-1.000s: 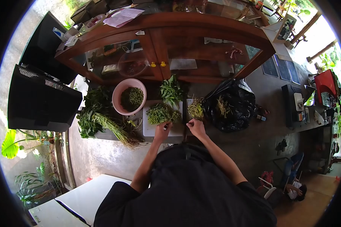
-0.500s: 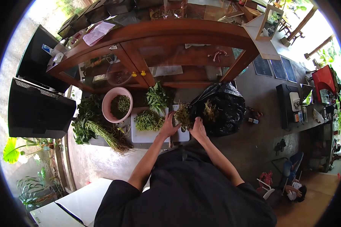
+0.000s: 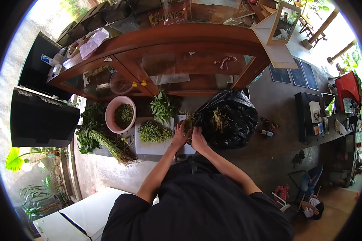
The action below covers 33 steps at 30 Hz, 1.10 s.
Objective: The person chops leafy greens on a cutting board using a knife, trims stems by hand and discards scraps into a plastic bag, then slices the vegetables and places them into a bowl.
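My left hand (image 3: 181, 135) and my right hand (image 3: 198, 140) are close together over the right end of the white cutting board (image 3: 147, 149). Their fingers curl in around a small bunch of yellow-green stems (image 3: 188, 120), partly hidden by the hands. Left of my hands, a pile of chopped greens (image 3: 153, 131) lies on the board, with a leafy bunch (image 3: 162, 107) behind it. Just right of my right hand, an open black plastic bag (image 3: 241, 124) holds pale roots and stems (image 3: 219, 120).
A pink bowl (image 3: 107, 117) of small greens stands left of the board. Beside it lies a large bunch of long-stemmed leafy greens (image 3: 102, 138). A wooden glass-door cabinet (image 3: 165, 40) borders the counter's back. A seated person (image 3: 313, 207) is at lower right.
My right hand has moved left, closing the gap to my left hand around the stems. The whole view has shifted slightly.
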Each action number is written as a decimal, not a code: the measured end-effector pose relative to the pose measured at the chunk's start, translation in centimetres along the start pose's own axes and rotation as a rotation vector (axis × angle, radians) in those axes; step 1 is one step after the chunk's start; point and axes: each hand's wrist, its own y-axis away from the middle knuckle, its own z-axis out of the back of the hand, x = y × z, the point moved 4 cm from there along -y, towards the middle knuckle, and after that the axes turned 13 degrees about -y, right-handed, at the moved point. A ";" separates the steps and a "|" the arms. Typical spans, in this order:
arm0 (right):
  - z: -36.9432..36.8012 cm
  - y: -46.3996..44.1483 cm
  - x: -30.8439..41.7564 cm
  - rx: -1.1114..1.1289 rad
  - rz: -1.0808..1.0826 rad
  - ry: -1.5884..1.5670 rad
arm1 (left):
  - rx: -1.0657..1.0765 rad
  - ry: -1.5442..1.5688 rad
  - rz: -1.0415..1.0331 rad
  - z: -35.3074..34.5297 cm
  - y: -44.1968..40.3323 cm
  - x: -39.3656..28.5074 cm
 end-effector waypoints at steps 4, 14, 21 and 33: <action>1.4 -0.8 0.6 -0.093 -0.039 -0.043 | -0.016 0.057 0.034 0.1 -0.1 0.1; -1.6 -1.6 0.6 -0.057 0.043 0.075 | -0.062 0.061 0.045 0.2 0.2 0.6; -0.8 -2.0 0.7 0.049 -0.099 -0.026 | -0.042 0.100 0.130 1.2 -0.1 0.8; 1.9 -2.3 1.9 -0.121 -0.075 -0.195 | 0.026 0.228 0.314 3.0 -0.2 0.6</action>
